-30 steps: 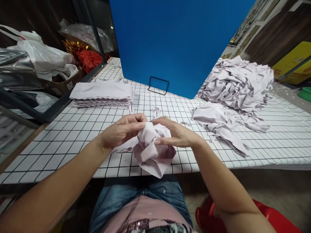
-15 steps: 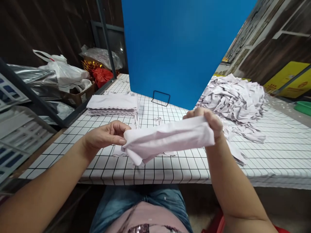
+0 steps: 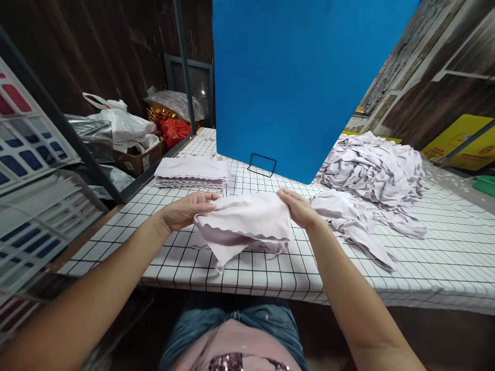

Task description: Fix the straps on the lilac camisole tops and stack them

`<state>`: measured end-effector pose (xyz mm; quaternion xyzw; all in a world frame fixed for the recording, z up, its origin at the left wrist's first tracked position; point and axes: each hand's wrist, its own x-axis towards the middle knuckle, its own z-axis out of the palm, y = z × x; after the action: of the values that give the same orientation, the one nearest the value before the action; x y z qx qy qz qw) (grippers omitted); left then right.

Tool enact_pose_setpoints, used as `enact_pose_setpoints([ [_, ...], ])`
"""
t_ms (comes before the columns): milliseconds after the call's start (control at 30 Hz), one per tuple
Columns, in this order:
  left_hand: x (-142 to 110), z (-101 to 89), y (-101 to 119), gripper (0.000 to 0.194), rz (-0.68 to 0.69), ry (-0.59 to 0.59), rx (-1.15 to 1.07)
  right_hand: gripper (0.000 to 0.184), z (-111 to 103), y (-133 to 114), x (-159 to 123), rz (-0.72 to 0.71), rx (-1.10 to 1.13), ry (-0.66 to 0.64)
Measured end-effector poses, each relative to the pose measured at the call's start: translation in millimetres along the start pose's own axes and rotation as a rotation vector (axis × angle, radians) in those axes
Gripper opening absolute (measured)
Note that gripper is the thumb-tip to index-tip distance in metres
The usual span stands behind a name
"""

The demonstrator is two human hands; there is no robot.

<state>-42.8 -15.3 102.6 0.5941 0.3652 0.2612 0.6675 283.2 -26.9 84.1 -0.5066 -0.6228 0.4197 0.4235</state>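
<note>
Between my hands a pale pinkish-white fabric piece (image 3: 251,214) is stretched out, with a wavy lower edge and one corner drooping at the left. My left hand (image 3: 189,208) pinches its upper left end. At the upper right end, my right hand (image 3: 297,206) grips it with fingers and thumb. Beneath it, more of the same cloth (image 3: 266,245) lies on the table, mostly covered. A neat stack of folded fabric pieces (image 3: 193,172) stands behind my left hand. Right of my right hand lies a loose bunch of cloth (image 3: 344,211).
A large heap of crumpled fabric (image 3: 375,165) is at the back right. A blue panel (image 3: 305,87) with a black wire frame (image 3: 263,165) rises behind the grid-patterned table (image 3: 154,263). Plastic crates (image 3: 34,139) and a box with bags (image 3: 150,154) stand at the left.
The fabric was bunched in my hands, then pulled out lengthwise to the right. Now it is spread and lowered over the cloth on the table, with my right hand nearer the left one.
</note>
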Motion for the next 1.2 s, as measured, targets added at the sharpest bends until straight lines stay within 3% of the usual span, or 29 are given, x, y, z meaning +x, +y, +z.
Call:
enact_pose_setpoints([
  [67, 13, -3.7, -20, 0.059, -0.071, 0.165, 0.177, 0.032, 5, 18, -7, 0.013, -0.325, 0.091],
  [133, 21, -5.7, -40, 0.063, -0.059, 0.377, 0.415, 0.027, 10, 28, -20, -0.063, -0.557, 0.147],
  [200, 24, -6.6, -55, 0.063, 0.009, 0.464, 0.61, 0.024, 15, 31, -32, -0.134, -0.612, 0.073],
  [267, 26, -7.1, -64, 0.062, 0.044, 0.433, 0.721, 0.022, 20, 29, -37, -0.161, -0.598, -0.031],
  [367, 34, -7.7, -70, 0.063, -0.004, 0.423, 0.847, 0.018, 31, 27, -24, -0.16, -0.621, -0.08],
  [500, 44, -5.6, -66, 0.044, 0.025, 0.339, 1.001, 0.02, 52, 23, 3, -0.146, -0.586, -0.225],
  [600, 44, -1.0, -56, 0.039, 0.005, 0.223, 0.852, 0.026, 64, 14, 5, -0.254, -0.607, -0.275],
  [667, 40, 2.3, -48, 0.036, -0.009, 0.269, 0.73, 0.031, 66, 9, -5, -0.325, -0.66, -0.295],
  [767, 33, 6.7, -43, 0.036, 0.067, 0.472, 0.797, 0.044, 60, 10, -32, -0.348, -0.774, -0.344],
  [800, 29, 8.2, -44, 0.038, 0.102, 0.471, 0.85, 0.048, 56, 14, -42, -0.339, -0.817, -0.351],
  [867, 22, 10.9, -49, 0.041, 0.179, 0.317, 0.928, 0.051, 47, 23, -59, -0.293, -0.891, -0.335],
  [967, 14, 12.0, -61, 0.042, 0.263, 0.074, 0.994, 0.025, 35, 36, -73, -0.2, -0.91, -0.293],
  [1033, 13, 10.0, -68, 0.036, 0.281, 0.044, 1.004, 0.011, 30, 38, -75, -0.166, -0.84, -0.263],
  [1200, 16, 8.2, -63, 0.033, 0.222, 0.076, 0.942, 0.018, 20, 27, -72, -0.126, -0.551, -0.176],
])
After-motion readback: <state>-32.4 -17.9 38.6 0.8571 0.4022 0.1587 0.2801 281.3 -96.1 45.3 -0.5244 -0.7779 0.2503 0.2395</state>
